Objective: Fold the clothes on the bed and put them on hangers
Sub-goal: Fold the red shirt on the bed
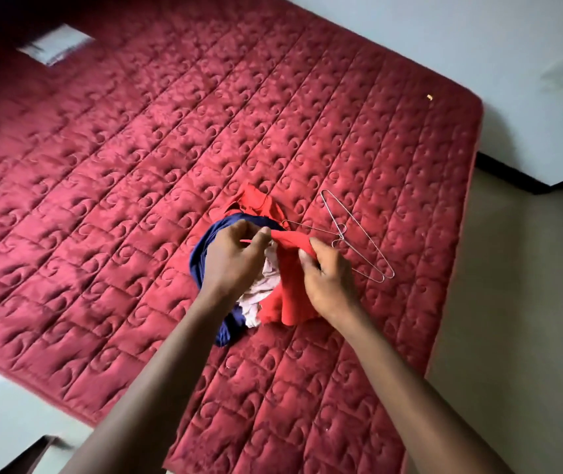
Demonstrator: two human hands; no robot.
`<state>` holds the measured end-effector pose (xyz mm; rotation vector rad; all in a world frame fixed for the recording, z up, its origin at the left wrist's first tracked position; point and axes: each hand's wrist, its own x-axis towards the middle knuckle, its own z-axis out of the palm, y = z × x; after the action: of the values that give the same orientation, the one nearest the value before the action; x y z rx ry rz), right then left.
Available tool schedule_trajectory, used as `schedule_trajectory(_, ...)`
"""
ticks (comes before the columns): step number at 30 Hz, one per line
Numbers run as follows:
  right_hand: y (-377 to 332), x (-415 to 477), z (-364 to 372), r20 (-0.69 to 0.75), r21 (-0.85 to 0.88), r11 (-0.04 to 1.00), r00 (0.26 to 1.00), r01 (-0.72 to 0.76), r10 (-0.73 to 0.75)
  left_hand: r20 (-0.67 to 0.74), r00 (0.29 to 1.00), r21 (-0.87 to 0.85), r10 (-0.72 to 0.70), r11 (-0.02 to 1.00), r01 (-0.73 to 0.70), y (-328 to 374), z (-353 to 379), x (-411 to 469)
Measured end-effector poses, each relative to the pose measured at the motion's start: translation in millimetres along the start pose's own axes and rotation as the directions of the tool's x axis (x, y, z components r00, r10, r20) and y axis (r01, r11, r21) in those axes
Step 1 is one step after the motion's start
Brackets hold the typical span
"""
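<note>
Red garment hangs bunched beside blue cloth.

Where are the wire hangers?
Head view: the wire hangers lie on the red mattress, just right of the clothes pile, beside the right hand.

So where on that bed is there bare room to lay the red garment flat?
Bare mattress stretches left of the clothes pile and beyond it, up to the white label. The strip right of the pile is crowded: wire hangers lie near the mattress edge. The left hand and right hand pinch the red garment over the pile.
</note>
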<state>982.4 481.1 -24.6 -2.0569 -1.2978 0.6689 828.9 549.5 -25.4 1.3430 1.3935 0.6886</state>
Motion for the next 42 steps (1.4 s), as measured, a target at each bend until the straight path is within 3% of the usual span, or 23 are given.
schedule_trajectory(3,-16.9,-8.1,-32.3,-0.006,0.197,0.98,1.0,-0.015,0.016,0.062,0.981,0.213,0.185,0.958,-0.194,9.3,-4.0,-22.2)
schedule_trajectory(6,-46.8,-20.1,-67.4,0.085,0.441,0.894,0.989,0.073,-0.123,0.2,0.938,0.296,0.282,0.896,-0.332,23.1,-4.9,-41.8)
schedule_trajectory(9,-79.8,-29.7,-104.4,0.09,0.555,0.82,0.971,0.137,-0.223,0.136,0.923,0.474,0.361,0.794,-0.38,39.0,0.7,-49.8)
schedule_trajectory(11,-91.2,-30.5,-129.0,0.019,0.546,0.812,0.965,0.208,-0.26,-0.014,0.932,0.484,0.363,0.818,-0.312,53.2,-2.5,-54.5)
schedule_trajectory(13,-94.0,-30.2,-150.8,-0.068,0.504,0.818,0.957,0.276,-0.281,-0.138,0.926,0.328,0.351,0.898,-0.292,74.9,-11.3,-64.9)
schedule_trajectory(16,-78.8,-31.8,-180.1,-0.264,0.491,0.82,0.948,0.293,-0.18,-0.239,0.845,0.134,0.478,0.878,-0.459,110.1,-14.1,-91.2)
schedule_trajectory(18,-64.9,-37.3,-200.0,-0.372,0.482,0.826,0.922,0.293,-0.109,-0.268,0.751,0.164,0.604,0.796,-0.582,128.5,-12.3,-118.0)
schedule_trajectory(20,-58.3,-44.5,-217.7,-0.473,0.495,0.804,0.878,0.33,-0.069,-0.152,0.719,0.363,0.678,0.715,-0.598,126.6,-14.3,-132.4)
schedule_trajectory(22,-53.8,-53.8,-231.6,-0.56,0.554,0.736,0.828,0.389,-0.016,0.034,0.799,0.599,0.6,0.628,-0.497,107.8,-20.6,-137.7)
schedule_trajectory(24,-46.2,-61.8,-235.6,-0.608,0.565,0.709,0.794,0.421,0.013,0.11,0.869,0.71,0.483,0.574,-0.409,89.8,-29.7,-144.5)
schedule_trajectory(26,-30.9,-73.1,-231.7,-0.62,0.519,0.766,0.784,0.379,0.033,0.06,0.892,0.682,0.448,0.634,-0.364,83.8,-33.1,-159.6)
schedule_trajectory(29,3.9,-84.5,-224.1,-0.627,0.384,0.901,0.773,0.2,0.096,-0.031,0.911,0.528,0.412,0.781,-0.335,97.7,-35.9,-179.8)
schedule_trajectory(31,26.9,-90.8,-223.3,-0.65,0.259,0.957,0.757,0.133,0.071,-0.028,0.896,0.471,0.442,0.797,-0.379,110.3,-35.9,-192.9)
schedule_trajectory(33,45.9,-98.0,-224.2,-0.649,0.177,0.981,0.758,0.078,0.057,0.01,0.849,0.55,0.528,0.706,-0.446,122.3,-33.6,-211.5)
schedule_trajectory(35,60.2,-105.1,-225.2,-0.649,0.139,0.99,0.757,0.017,0.078,0.107,0.808,0.732,0.579,0.504,-0.458,132.1,-31.9,-229.7)
schedule_trajectory(37,70.8,-111.2,-229.8,-0.665,0.179,0.983,0.732,-0.031,0.144,0.174,0.834,0.876,0.524,0.304,-0.374,135.7,-31.9,-239.1)
schedule_trajectory(38,74.7,-113.5,-234.0,-0.672,0.231,0.972,0.715,-0.047,0.194,0.172,0.868,0.891,0.465,0.302,-0.339,135.3,-34.6,-240.1)
schedule_trajectory(39,78.8,-114.7,-238.2,-0.672,0.288,0.955,0.696,-0.067,0.252,0.183,0.904,0.869,0.387,0.366,-0.333,134.4,-38.7,-241.5)
schedule_trajectory(40,83.4,-116.3,-242.6,-0.671,0.334,0.938,0.675,-0.092,0.305,0.22,0.927,0.813,0.304,0.469,-0.346,133.1,-42.4,-245.0)
schedule_trajectory(42,94.7,-119.8,-249.4,-0.681,0.374,0.92,0.638,-0.116,0.358,0.365,0.909,0.585,0.2,0.71,-0.392,131.2,-41.9,-257.5)
